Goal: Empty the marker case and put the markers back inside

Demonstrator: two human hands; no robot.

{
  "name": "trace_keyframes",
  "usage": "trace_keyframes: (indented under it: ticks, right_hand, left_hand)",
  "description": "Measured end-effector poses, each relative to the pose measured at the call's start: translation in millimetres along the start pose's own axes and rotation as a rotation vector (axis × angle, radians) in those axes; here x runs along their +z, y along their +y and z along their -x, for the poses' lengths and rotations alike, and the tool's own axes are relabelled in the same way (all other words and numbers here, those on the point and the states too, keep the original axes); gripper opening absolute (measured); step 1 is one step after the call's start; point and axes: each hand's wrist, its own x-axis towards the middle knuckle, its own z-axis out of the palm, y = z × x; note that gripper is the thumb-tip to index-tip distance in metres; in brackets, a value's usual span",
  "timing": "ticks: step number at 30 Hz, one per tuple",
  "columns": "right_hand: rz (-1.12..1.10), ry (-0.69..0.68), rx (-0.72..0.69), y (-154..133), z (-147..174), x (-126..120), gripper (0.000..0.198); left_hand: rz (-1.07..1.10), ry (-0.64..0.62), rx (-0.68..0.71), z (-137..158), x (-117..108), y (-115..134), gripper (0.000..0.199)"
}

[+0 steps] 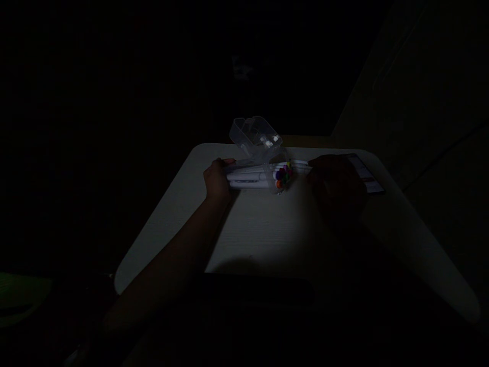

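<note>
A clear plastic case (272,176) lies on its side, its hinged lid (255,133) tipped up and back. Inside are several white markers (248,177) with coloured caps (282,176) facing right. My left hand (217,179) is closed round the left end of the case. At the right, deep in shadow, my right hand (330,178) has its fingertips closed at the end of a white marker (301,166), which points left toward the open end of the case. The fingers of that hand are hard to make out.
Everything stands on a pale table (260,224) with rounded corners. A phone (364,174) with a lit screen lies at the right, partly behind my right hand. Something green (23,293) shows at the lower left. The surroundings are very dark.
</note>
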Motion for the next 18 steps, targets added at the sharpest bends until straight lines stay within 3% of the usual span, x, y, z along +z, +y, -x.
trace_keyframes:
  ticks: [7, 14, 18]
  right_hand:
    - [0.160, 0.036, 0.052, 31, 2, 2, 0.025]
    - [0.384, -0.564, 0.350, 82, 11, 12, 0.052]
    - [0.421, -0.689, 0.379, 85, 16, 15, 0.053]
  left_hand:
    - [-0.019, 0.005, 0.013, -2, -1, -2, 0.033]
    - [-0.013, -0.014, 0.017, 0, 0, -1, 0.039]
    - [0.004, -0.007, 0.009, 0, 1, -1, 0.035]
